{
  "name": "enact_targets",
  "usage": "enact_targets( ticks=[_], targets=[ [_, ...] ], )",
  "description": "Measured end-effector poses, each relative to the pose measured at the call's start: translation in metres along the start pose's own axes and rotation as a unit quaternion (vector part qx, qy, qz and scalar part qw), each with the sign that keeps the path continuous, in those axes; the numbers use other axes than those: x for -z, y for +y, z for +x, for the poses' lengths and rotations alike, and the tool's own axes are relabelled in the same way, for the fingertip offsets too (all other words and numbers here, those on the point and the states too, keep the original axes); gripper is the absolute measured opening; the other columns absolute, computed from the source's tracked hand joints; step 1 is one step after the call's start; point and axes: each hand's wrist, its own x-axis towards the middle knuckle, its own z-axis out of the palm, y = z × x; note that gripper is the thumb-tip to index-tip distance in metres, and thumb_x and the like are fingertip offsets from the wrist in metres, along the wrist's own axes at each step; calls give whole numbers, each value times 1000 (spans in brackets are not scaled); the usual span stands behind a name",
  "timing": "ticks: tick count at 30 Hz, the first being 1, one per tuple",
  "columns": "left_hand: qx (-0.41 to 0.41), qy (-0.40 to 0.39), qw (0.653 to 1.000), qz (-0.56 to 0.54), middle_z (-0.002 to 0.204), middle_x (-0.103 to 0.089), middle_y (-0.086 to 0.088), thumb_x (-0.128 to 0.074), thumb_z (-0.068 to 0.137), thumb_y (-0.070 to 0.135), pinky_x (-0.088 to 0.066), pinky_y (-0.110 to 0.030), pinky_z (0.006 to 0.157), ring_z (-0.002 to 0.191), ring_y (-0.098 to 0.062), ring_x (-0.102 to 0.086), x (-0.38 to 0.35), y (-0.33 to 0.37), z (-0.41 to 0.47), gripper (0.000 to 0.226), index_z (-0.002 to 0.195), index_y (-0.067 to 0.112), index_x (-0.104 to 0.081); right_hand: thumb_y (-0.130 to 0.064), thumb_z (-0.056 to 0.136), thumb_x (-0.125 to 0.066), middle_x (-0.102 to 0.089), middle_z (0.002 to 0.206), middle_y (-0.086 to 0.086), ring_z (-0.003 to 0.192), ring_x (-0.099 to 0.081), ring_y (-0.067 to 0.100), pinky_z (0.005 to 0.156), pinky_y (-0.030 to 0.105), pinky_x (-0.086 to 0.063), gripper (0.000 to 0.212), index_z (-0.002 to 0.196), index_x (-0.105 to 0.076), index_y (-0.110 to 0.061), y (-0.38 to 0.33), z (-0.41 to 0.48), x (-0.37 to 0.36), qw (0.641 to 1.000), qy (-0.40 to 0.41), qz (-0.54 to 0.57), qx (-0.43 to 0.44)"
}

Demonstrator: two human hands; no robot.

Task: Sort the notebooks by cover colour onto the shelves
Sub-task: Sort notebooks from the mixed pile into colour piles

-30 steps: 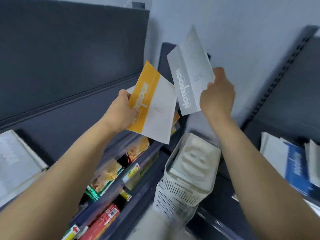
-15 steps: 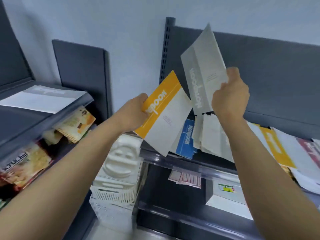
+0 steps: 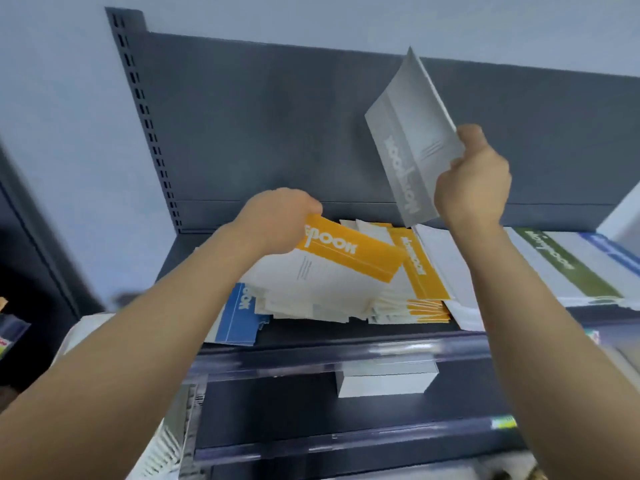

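Paper, thin and flat; left hand (image 3: pixel 277 220) pinches yellow-banded notebook (image 3: pixel 346 259) over pile (image 3: pixel 424 271); right hand (image 3: pixel 472 181) grips grey notebook (image 3: pixel 408 133), tilted.

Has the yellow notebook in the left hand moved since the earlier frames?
Yes. The yellow notebook has dropped toward the shelf: earlier it was held up off the front edge, and now it hangs low over the piled notebooks, beside the yellow stack.
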Motion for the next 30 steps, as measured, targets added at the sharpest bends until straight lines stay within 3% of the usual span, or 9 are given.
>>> enact_targets(
  ticks=[5,9,13,16,20,27,30],
  targets=[
    [-99,34,982,159,65,-37,7,-44,74,-11,-26,-35,100,74,-18,-45,-2,33,50,31,71,20,-39,10,82,-35,-61,106,20,91,-53,39,67,37,-39,53,126,-50,-17,27,20,10,997,9,-55,-47],
    [-145,35,971,188,79,-44,4,-47,75,-7,-14,-40,112,84,-21,-46,-14,58,82,36,90,25,-53,8,83,-36,-62,110,21,96,-55,42,71,40,-44,51,125,-52,-16,50,32,14,993,32,-81,-79],
    [-180,50,961,207,69,-40,4,-45,76,-9,-9,-46,115,80,-20,-38,-26,81,110,36,90,22,-59,6,85,-38,-62,114,19,99,-57,41,72,41,-49,48,125,-52,-16,75,43,12,990,34,-97,-99],
    [-196,57,958,202,68,-44,5,-45,82,-6,-3,-51,115,89,-20,-40,-42,100,132,32,87,22,-61,6,85,-37,-62,113,20,97,-56,42,73,41,-48,48,125,-52,-16,91,56,10,989,29,-100,-103],
    [-195,33,964,177,80,-53,5,-49,83,-2,1,-52,115,110,-22,-43,-76,118,159,30,93,21,-66,7,84,-35,-62,107,20,86,-51,37,69,35,-40,51,126,-53,-16,114,78,12,993,-4,-95,-73],
    [-190,32,977,91,116,-58,4,-52,87,8,-16,-34,112,120,-19,-40,-137,131,192,34,117,23,-59,5,85,-36,-63,107,16,91,-55,35,78,41,-50,50,124,-58,-18,151,121,5,995,-62,-68,-32],
    [-134,67,988,44,123,-55,4,-55,87,4,-19,-31,108,121,-18,-43,-137,129,198,39,122,22,-56,4,84,-37,-64,107,16,92,-58,37,82,48,-52,46,118,-61,-17,157,135,-6,993,-95,-70,6]
  ],
)
